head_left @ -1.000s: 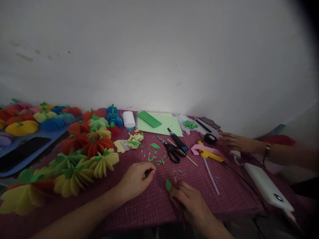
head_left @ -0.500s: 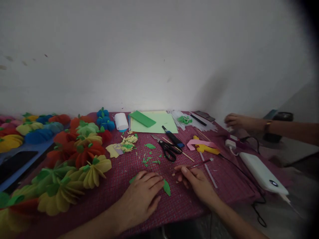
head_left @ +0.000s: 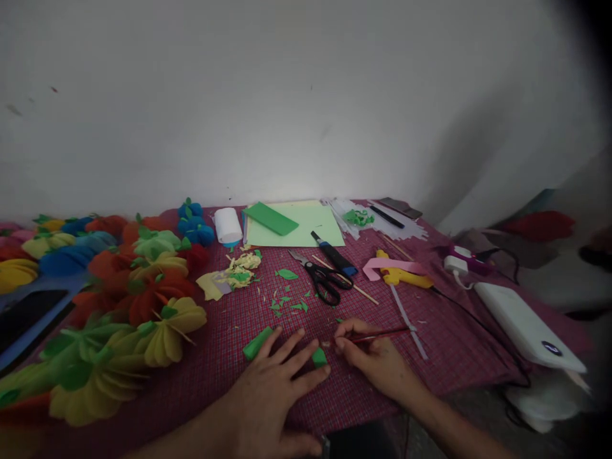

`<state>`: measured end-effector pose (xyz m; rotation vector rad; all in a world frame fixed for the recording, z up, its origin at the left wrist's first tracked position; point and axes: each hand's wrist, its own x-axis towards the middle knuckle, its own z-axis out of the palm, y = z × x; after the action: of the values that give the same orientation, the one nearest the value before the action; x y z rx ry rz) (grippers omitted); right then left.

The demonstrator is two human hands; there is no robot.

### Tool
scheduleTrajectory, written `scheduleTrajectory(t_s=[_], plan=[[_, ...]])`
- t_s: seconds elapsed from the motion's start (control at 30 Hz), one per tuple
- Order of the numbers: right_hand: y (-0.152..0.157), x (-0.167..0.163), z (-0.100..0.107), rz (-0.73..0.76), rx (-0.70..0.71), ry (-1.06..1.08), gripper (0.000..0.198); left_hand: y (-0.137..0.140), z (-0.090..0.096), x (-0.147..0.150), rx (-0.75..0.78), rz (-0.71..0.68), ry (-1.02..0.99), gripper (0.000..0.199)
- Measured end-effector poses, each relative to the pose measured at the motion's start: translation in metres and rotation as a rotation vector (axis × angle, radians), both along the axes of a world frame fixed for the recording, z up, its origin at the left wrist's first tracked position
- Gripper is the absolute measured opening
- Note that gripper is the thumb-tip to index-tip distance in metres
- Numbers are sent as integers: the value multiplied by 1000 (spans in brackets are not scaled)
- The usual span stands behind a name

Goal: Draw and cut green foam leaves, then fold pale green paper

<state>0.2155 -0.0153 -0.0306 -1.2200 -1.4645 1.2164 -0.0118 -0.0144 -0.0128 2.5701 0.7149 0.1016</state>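
Observation:
My left hand (head_left: pixel 275 389) lies on the table with its fingers spread. Beneath it is green paper: a folded strip (head_left: pixel 257 344) shows by the index finger and a green end (head_left: pixel 319 357) by the outer fingers, while the middle is covered. In my right hand (head_left: pixel 370 354) is a thin dark-red pencil (head_left: pixel 389 332), gripped as for writing, its tip low near the cloth beside the green end. Just beyond the hands lie green paper scraps (head_left: pixel 299 306), a green paper leaf (head_left: pixel 286 274) and black-handled scissors (head_left: pixel 327 280).
Colourful paper pumpkins (head_left: pixel 157 287) crowd the left. At the back are pale green sheets (head_left: pixel 306 223), a white roll (head_left: pixel 227 225) and a blue-black cutter (head_left: pixel 337 258). Rightward lie a yellow glue gun (head_left: pixel 406 278) with its cord and a white power bank (head_left: pixel 528 325).
My left hand has spread its fingers over the green paper. My right hand has tightened into a writing grip on the pencil. Another person's arm has left the right side; a red object shows there.

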Motion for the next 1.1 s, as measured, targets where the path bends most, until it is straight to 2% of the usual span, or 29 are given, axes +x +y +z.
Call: scheduleTrajectory(t_s=[0.17, 0.33, 1.1], plan=[[0, -2, -4, -5, -4, 4, 8, 1, -3, -2, 4, -6, -21, 81], [-1, -1, -7, 13, -24, -15, 6, 2, 5, -2, 0, -17, -23, 80], [1, -2, -5, 53, 4, -43, 7, 3, 10, -1, -45, -10, -3, 81]])
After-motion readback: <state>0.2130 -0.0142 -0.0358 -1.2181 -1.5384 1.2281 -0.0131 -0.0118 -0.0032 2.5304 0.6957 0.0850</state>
